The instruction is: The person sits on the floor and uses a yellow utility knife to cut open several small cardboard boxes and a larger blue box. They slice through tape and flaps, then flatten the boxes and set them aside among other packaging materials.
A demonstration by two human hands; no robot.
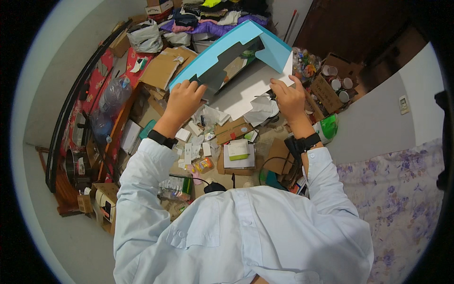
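Note:
A large open cardboard box (227,46), light blue outside and white inside, is tilted up in front of me; a dark panel with a cut-out shows in it. My left hand (186,99) has its curled fingers over the box's left end. At the right end, my right hand (289,96) pinches the white cardboard edge, with a thin metal-tipped tool (264,96) at the palm side. What kind of tool it is cannot be told. Crumpled white paper (262,110) lies under the right side of the box.
Small white boxes (188,153), plastic wrap and a brown carton (232,130) litter the floor. Flattened cardboard (166,67) and large plastic bottles (115,94) are at the left. Jars (336,84) and cartons stand at the right. Folded clothes (209,16) lie at the back.

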